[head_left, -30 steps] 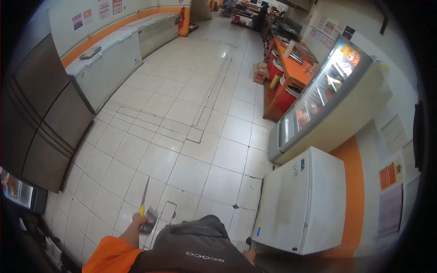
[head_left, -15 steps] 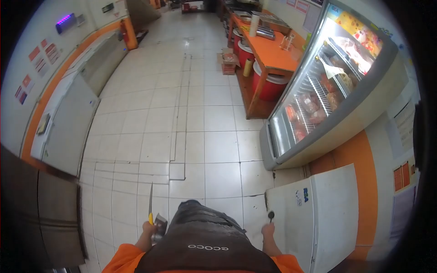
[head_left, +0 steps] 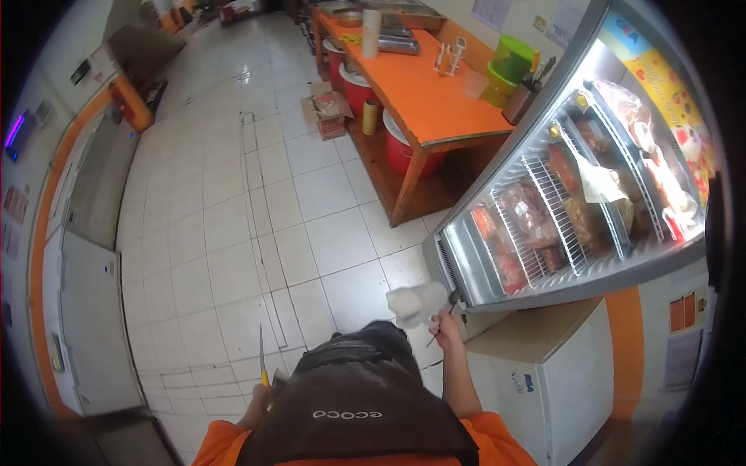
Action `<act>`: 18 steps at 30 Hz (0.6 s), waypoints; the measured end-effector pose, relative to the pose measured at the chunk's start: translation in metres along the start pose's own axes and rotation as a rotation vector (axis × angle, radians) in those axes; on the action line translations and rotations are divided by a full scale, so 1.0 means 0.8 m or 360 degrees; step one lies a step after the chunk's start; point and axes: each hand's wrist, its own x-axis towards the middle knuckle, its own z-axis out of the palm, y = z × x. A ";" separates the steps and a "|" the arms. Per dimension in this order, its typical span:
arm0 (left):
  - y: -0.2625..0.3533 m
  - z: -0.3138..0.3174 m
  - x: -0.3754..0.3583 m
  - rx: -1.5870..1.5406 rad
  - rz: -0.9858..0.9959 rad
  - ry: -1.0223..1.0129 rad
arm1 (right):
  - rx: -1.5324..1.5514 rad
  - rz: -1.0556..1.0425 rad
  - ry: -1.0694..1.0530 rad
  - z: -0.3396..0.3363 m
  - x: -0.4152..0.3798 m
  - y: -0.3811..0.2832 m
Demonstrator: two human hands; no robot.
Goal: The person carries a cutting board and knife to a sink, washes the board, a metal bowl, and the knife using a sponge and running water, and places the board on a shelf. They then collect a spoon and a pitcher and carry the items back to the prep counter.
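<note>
On the left, my left hand (head_left: 259,398) is closed around the yellow handle of a long-bladed knife (head_left: 263,353), its blade pointing away from me. Grey metal shows beside that hand, mostly behind the dark apron (head_left: 350,388). Out in front on the right, my right hand (head_left: 446,329) grips the thin handle of a dark spoon (head_left: 454,298), bowl end up. A whitish, see-through plastic bag (head_left: 416,303) shows just left of the spoon, close to my fingers; I cannot tell whether they hold it too.
A lit glass-door fridge (head_left: 559,202) with packed meat stands at right, a low white freezer (head_left: 505,380) nearer me. Beyond is an orange table (head_left: 420,93) over red buckets (head_left: 400,147), with a cardboard box (head_left: 328,116) beside it. White chest freezers (head_left: 97,311) line the left wall.
My view has turned right and come nearer the fridge and orange table. My right hand has risen forward with the spoon, and the whitish bag now shows beside it. The knife stays in my left hand.
</note>
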 end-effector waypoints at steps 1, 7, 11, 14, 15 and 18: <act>0.049 -0.033 0.022 -0.0050 0.0061 0.0049 | 0.0172 -0.0006 -0.0023 0.034 0.011 -0.028; 0.332 -0.196 0.164 -0.0106 0.0719 0.0772 | 0.0740 -0.0083 -0.0075 0.191 0.129 -0.221; 0.575 -0.304 0.121 -0.0292 0.1076 0.0916 | 0.0983 -0.0278 -0.0112 0.272 0.247 -0.381; 0.740 -0.371 0.080 -0.0361 0.1266 0.0926 | 0.1022 -0.0631 -0.0428 0.306 0.361 -0.481; 0.789 -0.389 0.065 -0.0373 0.1324 0.0913 | 0.1282 -0.0589 -0.0380 0.318 0.403 -0.513; 0.918 -0.430 0.044 -0.0578 0.1556 0.0718 | 0.1806 -0.0605 -0.0351 0.333 0.525 -0.587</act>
